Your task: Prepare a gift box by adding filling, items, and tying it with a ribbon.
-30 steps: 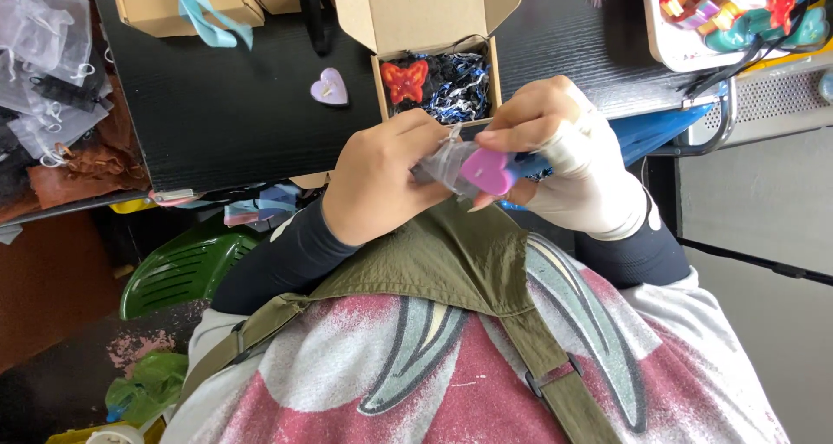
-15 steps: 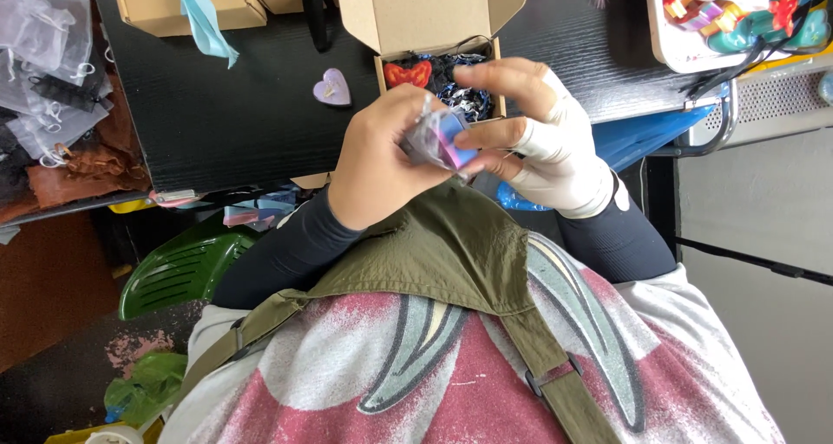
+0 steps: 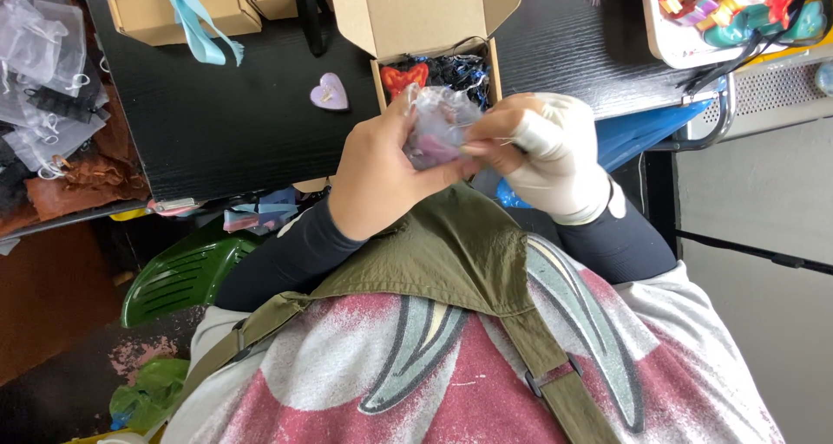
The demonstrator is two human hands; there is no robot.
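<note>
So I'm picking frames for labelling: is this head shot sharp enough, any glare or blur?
Head view: evenly lit, no hard shadows; table and open cardboard box look sharp; the sheer pouch between left hand and right hand is slightly soft, with pale sheen hiding its contents.

sheer pouch (image 3: 438, 127): contents blurred; tray (image 3: 672, 49): cut off at top edge

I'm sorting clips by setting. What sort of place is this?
Probably a small craft or gift-packing desk: cardboard boxes, one tied with blue ribbon; an open box of trinkets; a pile of sheer pouches. Both hands hold a pouch.
</note>
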